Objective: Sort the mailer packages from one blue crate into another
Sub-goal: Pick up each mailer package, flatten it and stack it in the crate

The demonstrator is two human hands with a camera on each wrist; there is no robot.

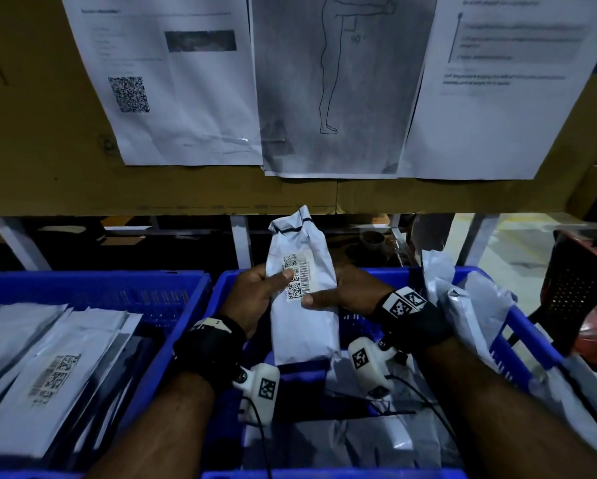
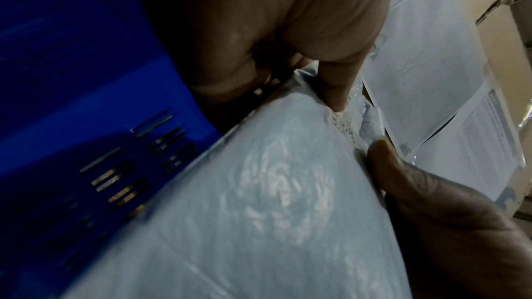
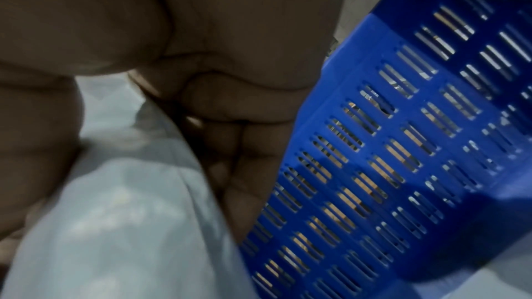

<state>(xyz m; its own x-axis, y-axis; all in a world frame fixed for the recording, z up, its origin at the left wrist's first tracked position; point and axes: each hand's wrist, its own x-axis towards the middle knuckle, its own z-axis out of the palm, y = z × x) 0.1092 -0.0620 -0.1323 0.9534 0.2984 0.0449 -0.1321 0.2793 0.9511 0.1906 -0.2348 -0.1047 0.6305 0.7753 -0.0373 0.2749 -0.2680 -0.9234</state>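
The left hand and right hand grip one white mailer package between them, holding it upright above the right blue crate. Each thumb presses its front, the left one on the barcode label, with the fingers curled behind. Below the hands, more mailers lie loose in that crate; left of the left hand, the left blue crate holds stacked flat mailers. Beyond the hands hang printed sheets on cardboard.

The left wrist view shows the package's crinkled plastic skin and the right thumb on its edge (detail lost from the head). The right wrist view shows fingers behind the package, near the slotted crate wall.
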